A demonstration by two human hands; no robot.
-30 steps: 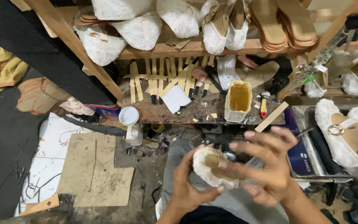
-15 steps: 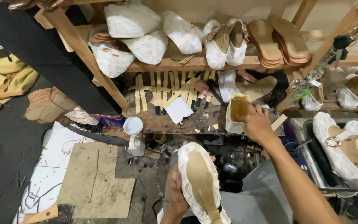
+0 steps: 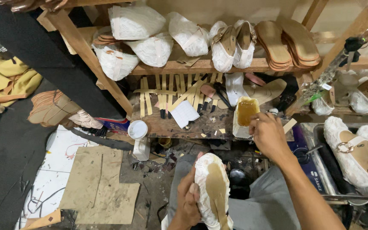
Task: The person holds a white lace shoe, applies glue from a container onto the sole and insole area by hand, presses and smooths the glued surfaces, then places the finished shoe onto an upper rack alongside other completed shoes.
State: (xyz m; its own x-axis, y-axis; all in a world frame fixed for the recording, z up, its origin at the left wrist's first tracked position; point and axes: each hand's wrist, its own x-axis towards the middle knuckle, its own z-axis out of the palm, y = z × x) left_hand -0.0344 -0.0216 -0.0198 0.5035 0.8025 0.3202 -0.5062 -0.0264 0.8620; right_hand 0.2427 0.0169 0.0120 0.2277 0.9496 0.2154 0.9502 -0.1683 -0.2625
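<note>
Left hand [image 3: 188,200] clamped on white lace shoe [image 3: 213,191], sole up, low over lap. Right hand [image 3: 268,135] at front bench [image 3: 171,125] edge, touching glue tub [image 3: 245,115]; grip unclear, fingers hidden. Bench crowded with strips [image 3: 167,96]; free room only between the hands.

head camera looks steeply down, close over workbench [image 3: 179,123].

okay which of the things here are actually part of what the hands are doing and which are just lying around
In use:
left hand gripping white lace shoe, sole up
right hand at the open glue container

Lying about:
lace shoes on shelf
stacked tan soles
tan strips
white cup
cardboard
</note>
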